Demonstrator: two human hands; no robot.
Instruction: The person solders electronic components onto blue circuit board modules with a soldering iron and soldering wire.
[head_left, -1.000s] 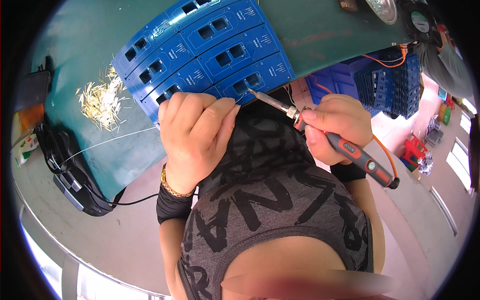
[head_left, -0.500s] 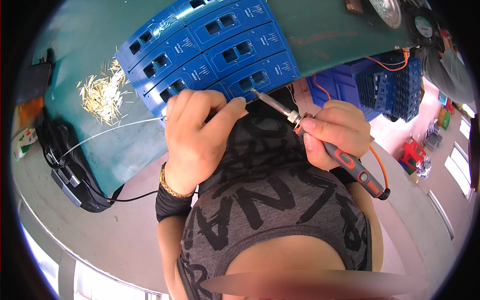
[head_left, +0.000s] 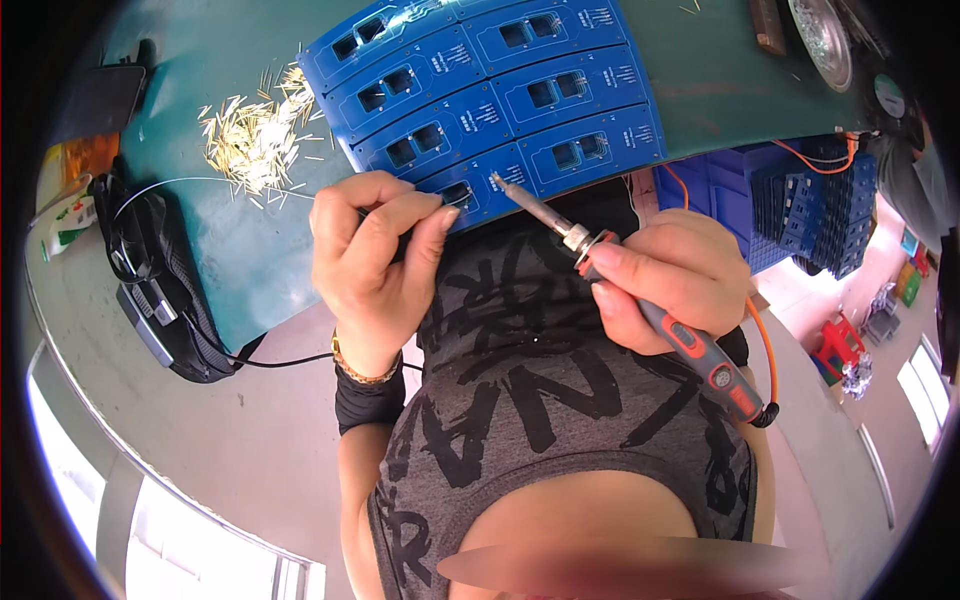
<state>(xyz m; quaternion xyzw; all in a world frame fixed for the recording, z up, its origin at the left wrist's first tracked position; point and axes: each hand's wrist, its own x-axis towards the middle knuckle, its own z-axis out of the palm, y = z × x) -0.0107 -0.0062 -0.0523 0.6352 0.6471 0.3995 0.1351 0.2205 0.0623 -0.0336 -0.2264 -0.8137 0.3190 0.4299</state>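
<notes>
My left hand [head_left: 375, 265] is closed in a pinch at the near left edge of a sheet of blue circuit boards [head_left: 500, 118]. A thin pale solder wire [head_left: 180, 180] runs to it from the left, and a short end shows past the fingertips over a board's square cutout. In my right hand [head_left: 675, 280] is a grey and red soldering iron [head_left: 715, 370], gripped like a pen. Its metal tip points up and left, close to the printed marks on the nearest left board. Whether the tip touches the board I cannot tell.
Left of the boards a pile of small gold pins [head_left: 255, 140] lies on the green tabletop [head_left: 230, 255]. A black bag [head_left: 165, 300] sits at the table's left edge. Blue bins [head_left: 715, 205] with stacked boards [head_left: 815, 215] stand to the right, an orange cable nearby.
The view has shifted, so the boards appear farther right. Against them, the iron's tip has moved left onto the neighbouring board. My left hand has drawn left too, uncovering that board's cutout.
</notes>
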